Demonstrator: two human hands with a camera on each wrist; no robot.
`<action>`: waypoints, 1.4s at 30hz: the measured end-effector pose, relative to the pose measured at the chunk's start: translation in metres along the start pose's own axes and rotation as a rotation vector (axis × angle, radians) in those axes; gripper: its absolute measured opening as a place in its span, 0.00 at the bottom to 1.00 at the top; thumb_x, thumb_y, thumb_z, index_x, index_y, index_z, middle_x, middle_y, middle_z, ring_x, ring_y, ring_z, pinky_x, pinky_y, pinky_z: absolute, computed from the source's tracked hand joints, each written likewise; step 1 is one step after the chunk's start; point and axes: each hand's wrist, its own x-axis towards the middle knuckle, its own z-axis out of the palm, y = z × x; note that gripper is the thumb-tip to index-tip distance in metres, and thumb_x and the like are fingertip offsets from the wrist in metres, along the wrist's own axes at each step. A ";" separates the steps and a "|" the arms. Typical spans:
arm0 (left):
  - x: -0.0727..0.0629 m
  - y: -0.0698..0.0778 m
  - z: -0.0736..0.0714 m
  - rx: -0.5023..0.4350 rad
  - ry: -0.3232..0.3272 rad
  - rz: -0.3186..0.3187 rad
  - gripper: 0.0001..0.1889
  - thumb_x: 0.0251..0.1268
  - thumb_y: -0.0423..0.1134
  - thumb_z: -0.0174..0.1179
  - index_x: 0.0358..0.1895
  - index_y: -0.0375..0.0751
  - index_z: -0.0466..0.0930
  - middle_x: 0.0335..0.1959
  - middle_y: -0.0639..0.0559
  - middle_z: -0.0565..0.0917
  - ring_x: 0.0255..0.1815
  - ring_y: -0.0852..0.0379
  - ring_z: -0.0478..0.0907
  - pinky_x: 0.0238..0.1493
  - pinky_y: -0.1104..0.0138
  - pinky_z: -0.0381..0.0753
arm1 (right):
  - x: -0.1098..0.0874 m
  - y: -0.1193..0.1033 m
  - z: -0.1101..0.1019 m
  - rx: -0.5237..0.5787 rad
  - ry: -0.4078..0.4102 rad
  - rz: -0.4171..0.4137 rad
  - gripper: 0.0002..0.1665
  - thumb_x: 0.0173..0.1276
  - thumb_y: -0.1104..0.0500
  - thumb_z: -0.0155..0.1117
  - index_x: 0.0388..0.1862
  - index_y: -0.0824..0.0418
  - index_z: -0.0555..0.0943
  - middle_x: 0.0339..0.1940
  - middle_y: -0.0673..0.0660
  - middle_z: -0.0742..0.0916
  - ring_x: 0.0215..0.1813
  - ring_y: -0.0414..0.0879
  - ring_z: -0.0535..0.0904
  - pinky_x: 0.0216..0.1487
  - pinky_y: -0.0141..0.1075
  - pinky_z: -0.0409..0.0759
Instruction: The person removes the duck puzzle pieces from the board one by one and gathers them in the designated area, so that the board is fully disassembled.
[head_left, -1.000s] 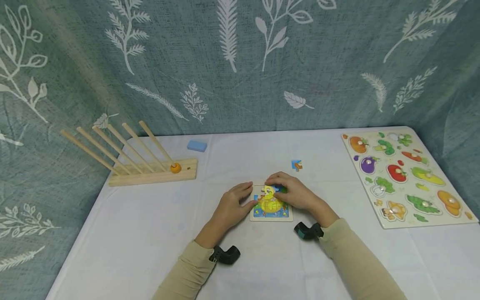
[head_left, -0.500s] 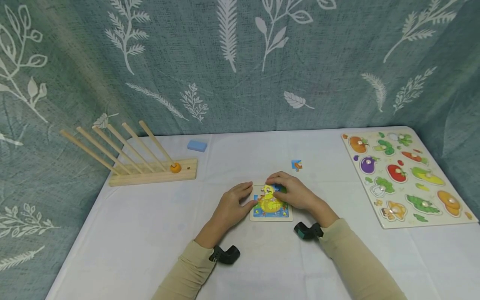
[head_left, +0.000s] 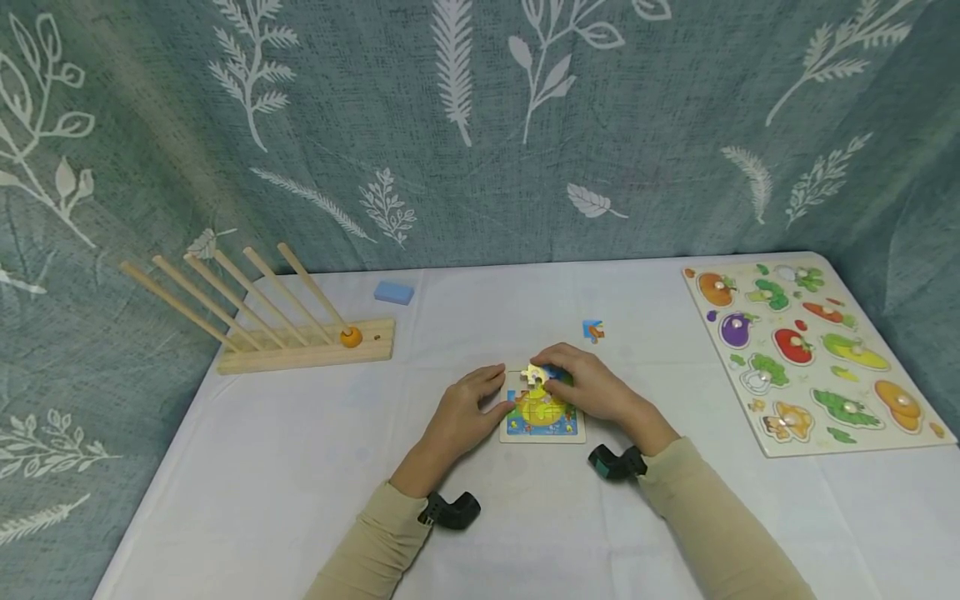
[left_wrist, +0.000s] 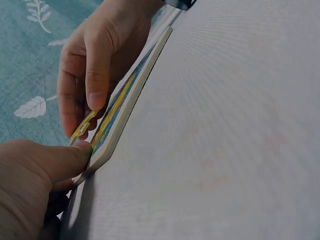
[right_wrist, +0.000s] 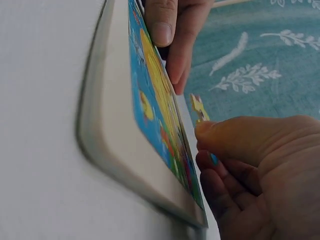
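Observation:
A small wooden duck jigsaw puzzle lies on the white cloth in the head view. My left hand grips its left edge, thumb over the rim in the left wrist view. Between thumb and fingers, my right hand pinches a yellow jigsaw piece. That piece is tilted and raised off the board in the left wrist view. The right wrist view shows the piece partly hidden by my thumb. Farther back lies a loose blue and orange jigsaw piece.
At the left stands a wooden rack with several slanting pegs and an orange bead. A blue block sits near the back edge. To the right lies a large vegetable puzzle board. A green curtain hangs behind the table.
The yellow jigsaw piece with the duck's head has tipped up out of the picture in my right fingers. My left hand and the board have stayed in place.

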 end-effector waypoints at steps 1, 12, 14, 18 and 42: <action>0.000 0.000 0.000 -0.001 -0.001 -0.002 0.27 0.59 0.43 0.66 0.59 0.31 0.75 0.62 0.44 0.76 0.65 0.47 0.71 0.64 0.57 0.73 | 0.000 0.000 -0.001 -0.003 0.006 -0.001 0.21 0.68 0.62 0.60 0.60 0.62 0.76 0.59 0.59 0.79 0.63 0.53 0.73 0.64 0.48 0.73; -0.002 0.001 0.000 -0.021 0.012 -0.025 0.27 0.58 0.43 0.67 0.59 0.33 0.76 0.62 0.46 0.76 0.65 0.49 0.71 0.65 0.58 0.72 | -0.009 0.011 -0.033 -0.061 0.123 0.114 0.22 0.68 0.64 0.60 0.60 0.66 0.76 0.59 0.64 0.79 0.65 0.60 0.71 0.66 0.53 0.70; -0.003 0.001 0.000 -0.023 0.013 -0.024 0.27 0.58 0.43 0.67 0.58 0.32 0.76 0.62 0.46 0.76 0.65 0.49 0.71 0.65 0.58 0.72 | -0.012 0.017 -0.041 -0.065 0.142 0.140 0.22 0.68 0.65 0.59 0.60 0.67 0.76 0.59 0.65 0.79 0.64 0.60 0.72 0.64 0.52 0.72; -0.003 0.002 0.000 -0.025 0.009 -0.023 0.27 0.58 0.43 0.67 0.59 0.33 0.76 0.62 0.46 0.76 0.65 0.49 0.71 0.65 0.58 0.72 | -0.021 0.031 -0.058 -0.084 0.173 0.184 0.21 0.68 0.67 0.58 0.60 0.68 0.76 0.57 0.66 0.79 0.59 0.60 0.75 0.61 0.53 0.74; -0.001 0.002 -0.002 -0.016 -0.004 -0.020 0.27 0.58 0.43 0.66 0.59 0.32 0.75 0.63 0.45 0.76 0.66 0.49 0.71 0.66 0.59 0.72 | -0.022 0.063 -0.094 -0.115 0.066 0.230 0.20 0.70 0.66 0.56 0.60 0.68 0.75 0.60 0.69 0.77 0.64 0.64 0.70 0.66 0.56 0.68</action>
